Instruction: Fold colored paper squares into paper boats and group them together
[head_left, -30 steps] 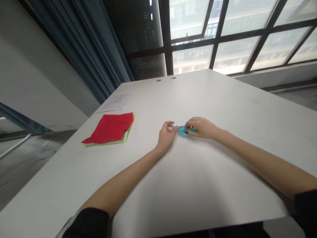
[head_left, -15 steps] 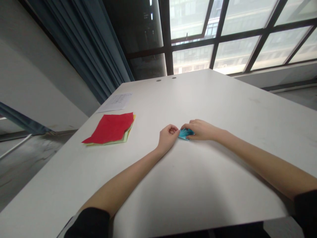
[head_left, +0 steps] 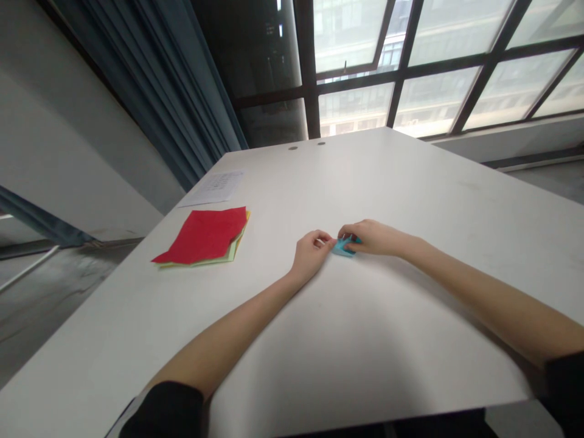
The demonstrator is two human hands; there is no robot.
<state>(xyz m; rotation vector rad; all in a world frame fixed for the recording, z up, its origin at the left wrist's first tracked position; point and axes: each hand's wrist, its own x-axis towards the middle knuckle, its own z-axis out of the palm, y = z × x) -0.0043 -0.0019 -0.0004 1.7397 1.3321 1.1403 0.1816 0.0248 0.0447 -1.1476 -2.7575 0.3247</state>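
A small folded piece of blue paper (head_left: 341,246) lies on the white table (head_left: 365,340), near its middle. My right hand (head_left: 371,237) rests over the paper's right part, fingers curled and pinching it. My left hand (head_left: 310,252) sits just left of it with fingers curled, fingertips meeting the paper's left edge. Most of the paper is hidden under the two hands.
A stack of coloured sheets with a red one on top (head_left: 203,234) lies at the table's left side. A white printed sheet (head_left: 213,187) lies beyond it near the far left edge. Blue curtains (head_left: 150,91) and large windows (head_left: 433,61) stand behind the table.
The hands have drawn closer together over the blue paper, which now shows as a shorter, more compact shape than the longer strip a second ago.
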